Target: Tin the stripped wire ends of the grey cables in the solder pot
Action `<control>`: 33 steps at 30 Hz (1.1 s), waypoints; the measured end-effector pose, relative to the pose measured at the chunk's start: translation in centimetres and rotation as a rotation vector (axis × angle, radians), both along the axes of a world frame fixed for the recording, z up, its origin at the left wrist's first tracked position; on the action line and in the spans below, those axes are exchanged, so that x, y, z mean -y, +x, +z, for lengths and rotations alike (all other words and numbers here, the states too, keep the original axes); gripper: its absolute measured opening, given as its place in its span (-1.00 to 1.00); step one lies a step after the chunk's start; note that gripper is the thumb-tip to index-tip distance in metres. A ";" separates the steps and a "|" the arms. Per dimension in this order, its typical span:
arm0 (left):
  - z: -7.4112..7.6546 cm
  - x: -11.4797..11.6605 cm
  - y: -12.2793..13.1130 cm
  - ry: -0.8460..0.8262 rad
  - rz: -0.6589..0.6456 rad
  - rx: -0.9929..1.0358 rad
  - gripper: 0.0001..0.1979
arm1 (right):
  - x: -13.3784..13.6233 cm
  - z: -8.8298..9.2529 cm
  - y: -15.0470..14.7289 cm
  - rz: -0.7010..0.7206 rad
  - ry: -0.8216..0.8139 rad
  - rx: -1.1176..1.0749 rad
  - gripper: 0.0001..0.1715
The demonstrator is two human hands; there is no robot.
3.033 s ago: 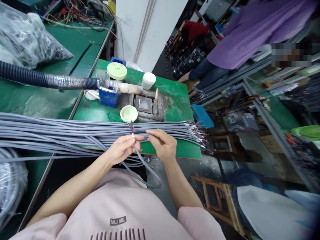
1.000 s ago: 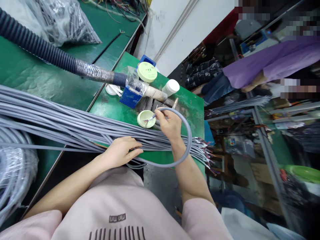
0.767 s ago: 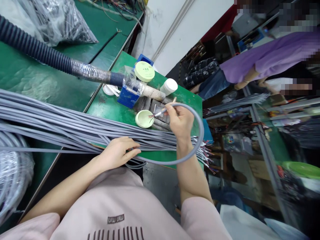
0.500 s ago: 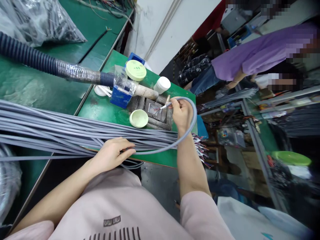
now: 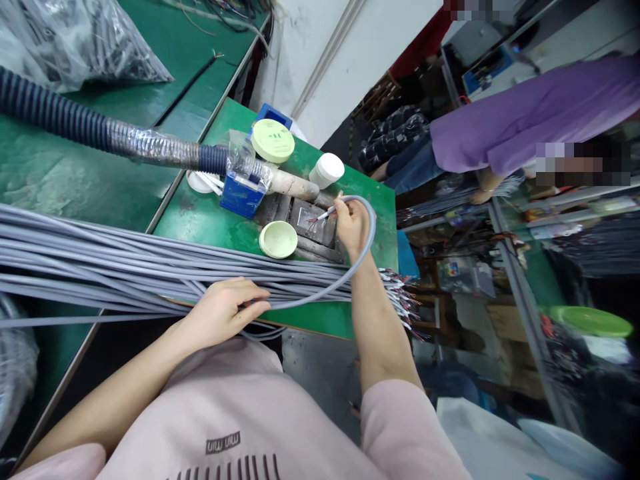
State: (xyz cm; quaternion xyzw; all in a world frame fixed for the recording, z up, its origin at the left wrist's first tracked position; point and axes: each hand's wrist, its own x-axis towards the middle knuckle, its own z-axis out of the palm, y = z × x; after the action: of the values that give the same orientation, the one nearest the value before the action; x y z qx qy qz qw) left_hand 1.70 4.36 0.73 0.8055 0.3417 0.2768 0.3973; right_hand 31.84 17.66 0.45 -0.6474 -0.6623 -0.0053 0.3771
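My right hand (image 5: 353, 223) pinches a grey cable (image 5: 371, 230) near its stripped end. From that end, thin coloured wires (image 5: 314, 220) fan out over a shiny square surface in a dark metal pot that looks like a solder pot (image 5: 326, 235). Whether the wire tips touch the surface, I cannot tell. The cable loops round behind my right wrist and back to my left hand (image 5: 233, 307), whose thumb and fingers close on it. Beside that hand lies a bundle of grey cables (image 5: 125, 257), their stripped ends (image 5: 400, 297) past my right forearm.
A ribbed hose (image 5: 150, 143) ends above the pot, propped on a blue block (image 5: 243, 193). An open pale tub (image 5: 279, 240), a round lid (image 5: 273, 140) and a white jar (image 5: 327, 171) stand around it. Another person in purple (image 5: 525, 120) is at the right.
My right hand has shifted slightly down and left with the cable end, and the cable's loop has drawn in tighter. My left hand has barely moved.
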 end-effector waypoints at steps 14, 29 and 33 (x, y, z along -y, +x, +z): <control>2.4 0.9 2.3 -0.654 -0.124 0.340 -0.68 | 13.2 7.5 -3.8 0.441 0.203 -0.015 -0.78; 1.4 4.4 6.6 -0.645 -0.083 0.404 -0.53 | 23.2 4.9 -5.9 0.484 -0.604 -0.411 -0.68; 1.0 4.7 6.6 -0.673 -0.010 0.451 -0.65 | 23.7 3.5 -8.1 0.383 -0.727 -0.777 -0.60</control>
State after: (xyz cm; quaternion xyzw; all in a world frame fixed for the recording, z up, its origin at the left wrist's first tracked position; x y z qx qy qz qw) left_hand 8.30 -0.34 1.72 0.5511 0.3138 0.3172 0.7052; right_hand 23.74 -6.07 3.92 -0.5583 -0.5397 0.5304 0.3401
